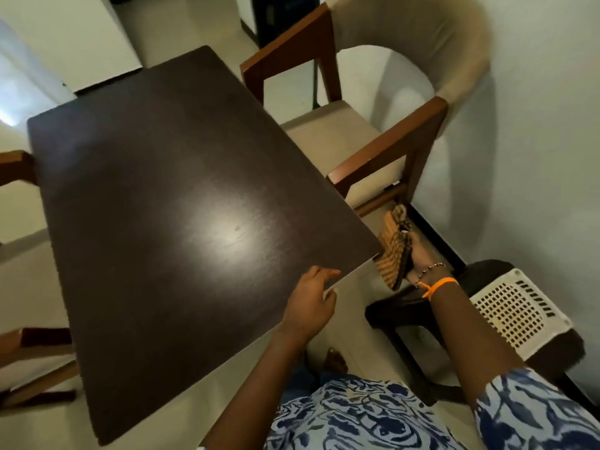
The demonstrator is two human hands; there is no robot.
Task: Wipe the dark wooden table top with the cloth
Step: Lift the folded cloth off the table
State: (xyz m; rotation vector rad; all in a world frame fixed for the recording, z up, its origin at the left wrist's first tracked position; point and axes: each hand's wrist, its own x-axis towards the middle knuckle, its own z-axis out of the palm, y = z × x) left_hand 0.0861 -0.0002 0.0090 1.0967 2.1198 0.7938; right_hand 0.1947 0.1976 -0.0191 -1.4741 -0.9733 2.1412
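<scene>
The dark rectangular wooden table top (168,222) stood bare on a pale tiled floor (19,287). The left hand (310,300) rested loosely open on its near edge. Just off its near corner, the right hand (422,258) gripped a folded orange striped cloth (391,251).

Wooden armchair (383,125) w/ beige cushion by wall; dark stool (422,319) w/ white perforated seat nearby.

The table (156,196) is dark brown. The cloth (391,251) is orange and tan striped. An orange wristband (438,284), a blue-and-white patterned garment (357,417), a cream-cushioned brown wooden chair (389,151).
</scene>
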